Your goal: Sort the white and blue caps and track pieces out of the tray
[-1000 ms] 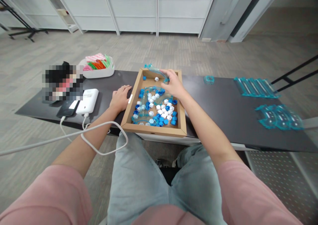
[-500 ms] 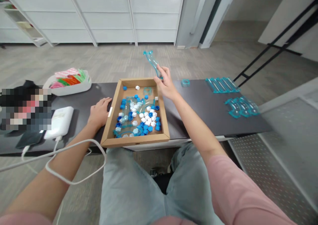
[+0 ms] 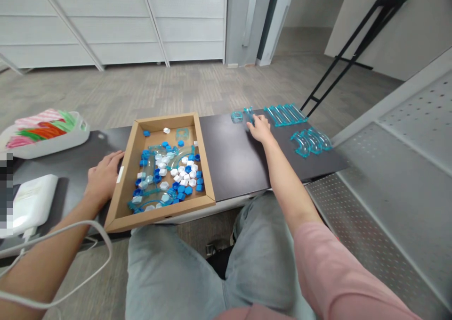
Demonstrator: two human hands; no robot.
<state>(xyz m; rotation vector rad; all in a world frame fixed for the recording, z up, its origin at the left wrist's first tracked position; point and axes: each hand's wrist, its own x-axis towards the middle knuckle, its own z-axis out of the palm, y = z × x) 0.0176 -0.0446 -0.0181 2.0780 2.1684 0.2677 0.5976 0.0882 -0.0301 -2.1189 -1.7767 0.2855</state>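
My right hand (image 3: pixel 260 129) is closed on a see-through blue track piece (image 3: pixel 248 113) low at the table's far edge, partly hidden by the fingers. Just left of that piece lies a small see-through blue square part (image 3: pixel 237 117). To its right is a row of straight see-through blue pieces (image 3: pixel 286 114), with several curved ones (image 3: pixel 310 142) nearer me. My left hand (image 3: pixel 102 176) lies open by the left side of a shallow cardboard box (image 3: pixel 205 169). Inside the box are blue and white hexagonal pieces (image 3: pixel 183 176) and more see-through parts (image 3: pixel 149 167).
A white basket (image 3: pixel 52 145) of colourful strips stands at the table's left. Nearer lies a white device (image 3: pixel 35 202) with a cable (image 3: pixel 84 223) looping over my left forearm. A perforated metal panel (image 3: pixel 356 216) borders the right side, and a black frame (image 3: pixel 339 61) leans behind.
My right hand has carried the see-through track piece from above the box rightward and down to the table, beside the straight row. The view has turned right; my left hand stays by the box.
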